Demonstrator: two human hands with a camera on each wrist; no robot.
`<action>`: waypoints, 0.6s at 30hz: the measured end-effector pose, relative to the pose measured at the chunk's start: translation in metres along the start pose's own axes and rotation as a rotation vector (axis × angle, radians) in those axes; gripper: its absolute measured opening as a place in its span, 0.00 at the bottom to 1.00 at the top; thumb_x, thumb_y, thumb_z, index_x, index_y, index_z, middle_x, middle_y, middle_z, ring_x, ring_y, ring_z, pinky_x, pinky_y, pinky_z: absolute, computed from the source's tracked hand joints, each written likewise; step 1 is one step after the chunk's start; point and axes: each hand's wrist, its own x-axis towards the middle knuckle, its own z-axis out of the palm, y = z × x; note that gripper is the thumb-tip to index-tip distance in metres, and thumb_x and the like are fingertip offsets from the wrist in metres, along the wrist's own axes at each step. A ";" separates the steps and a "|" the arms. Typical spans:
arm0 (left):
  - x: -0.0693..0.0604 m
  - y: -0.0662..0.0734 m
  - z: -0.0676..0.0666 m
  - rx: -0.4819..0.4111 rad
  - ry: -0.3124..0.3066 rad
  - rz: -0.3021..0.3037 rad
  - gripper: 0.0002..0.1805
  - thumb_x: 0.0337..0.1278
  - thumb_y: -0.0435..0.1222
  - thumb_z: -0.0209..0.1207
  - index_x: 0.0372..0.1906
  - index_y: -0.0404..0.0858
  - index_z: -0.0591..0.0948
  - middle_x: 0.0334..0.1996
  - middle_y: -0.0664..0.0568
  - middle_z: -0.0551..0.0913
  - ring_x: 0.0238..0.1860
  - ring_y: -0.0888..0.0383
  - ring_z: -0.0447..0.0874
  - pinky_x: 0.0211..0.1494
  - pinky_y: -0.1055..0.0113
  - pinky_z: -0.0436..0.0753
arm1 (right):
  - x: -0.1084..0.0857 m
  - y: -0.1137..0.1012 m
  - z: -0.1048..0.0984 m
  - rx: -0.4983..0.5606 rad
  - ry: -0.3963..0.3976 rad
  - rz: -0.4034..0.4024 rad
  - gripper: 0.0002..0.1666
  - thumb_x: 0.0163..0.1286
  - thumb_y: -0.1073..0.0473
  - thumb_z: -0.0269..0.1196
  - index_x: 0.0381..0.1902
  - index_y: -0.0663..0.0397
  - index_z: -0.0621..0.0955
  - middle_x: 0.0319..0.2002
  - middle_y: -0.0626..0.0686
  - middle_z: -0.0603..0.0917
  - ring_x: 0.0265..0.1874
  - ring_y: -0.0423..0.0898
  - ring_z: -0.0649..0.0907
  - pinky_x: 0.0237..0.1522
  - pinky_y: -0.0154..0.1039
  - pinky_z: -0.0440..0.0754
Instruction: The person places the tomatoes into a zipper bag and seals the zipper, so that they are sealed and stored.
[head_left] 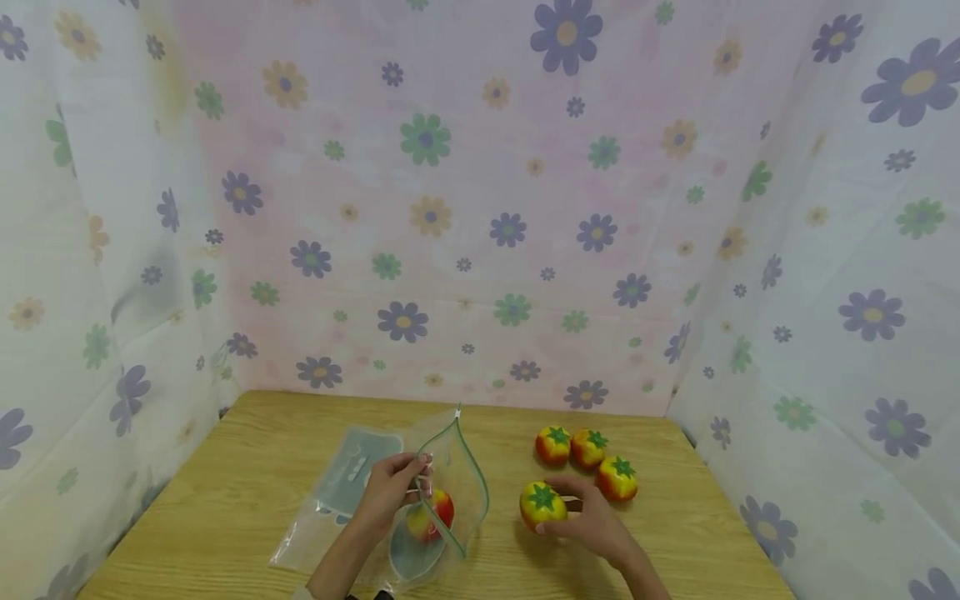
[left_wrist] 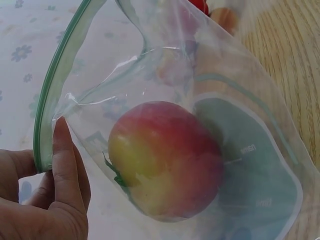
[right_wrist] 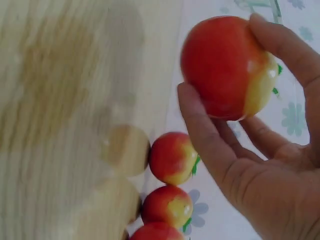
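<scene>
My left hand (head_left: 386,492) pinches the green-edged rim of a clear zip bag (left_wrist: 50,85), whose mouth gapes toward the right. One red-and-yellow toy fruit (left_wrist: 165,160) with green leaves lies inside that bag, seen through the plastic. To the right of the bag, my right hand (head_left: 596,525) grips a second toy fruit (right_wrist: 220,65) between thumb and fingers, lifted off the table. Its star-shaped green leaf top shows in the head view. Behind the right hand, three more such fruits (head_left: 553,447) sit close together on the table.
Another clear bag with a grey-green print (head_left: 363,467) lies flat at the left, partly behind the left hand. The wooden table (head_left: 285,425) is enclosed at the back and sides by flower-patterned sheeting (head_left: 465,208).
</scene>
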 end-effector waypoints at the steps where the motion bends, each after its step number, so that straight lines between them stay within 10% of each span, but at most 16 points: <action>1: 0.000 0.000 0.000 0.000 0.001 0.001 0.19 0.74 0.37 0.58 0.54 0.21 0.79 0.33 0.48 0.83 0.28 0.59 0.82 0.37 0.67 0.88 | 0.000 0.000 0.002 0.016 -0.008 -0.009 0.37 0.56 0.57 0.79 0.62 0.58 0.79 0.60 0.60 0.81 0.54 0.54 0.82 0.56 0.50 0.83; 8: 0.002 0.000 0.000 0.001 0.004 -0.003 0.17 0.74 0.37 0.58 0.52 0.23 0.80 0.33 0.49 0.83 0.29 0.59 0.82 0.37 0.67 0.88 | 0.003 0.000 0.016 0.129 -0.021 -0.024 0.41 0.57 0.57 0.79 0.66 0.59 0.76 0.63 0.63 0.78 0.55 0.57 0.82 0.54 0.46 0.85; 18: 0.003 0.000 -0.001 0.008 -0.017 -0.020 0.15 0.74 0.38 0.58 0.47 0.27 0.82 0.34 0.49 0.84 0.29 0.60 0.83 0.38 0.67 0.88 | 0.001 -0.020 0.037 0.309 0.171 -0.041 0.44 0.53 0.67 0.79 0.68 0.59 0.75 0.67 0.61 0.75 0.59 0.57 0.78 0.50 0.41 0.87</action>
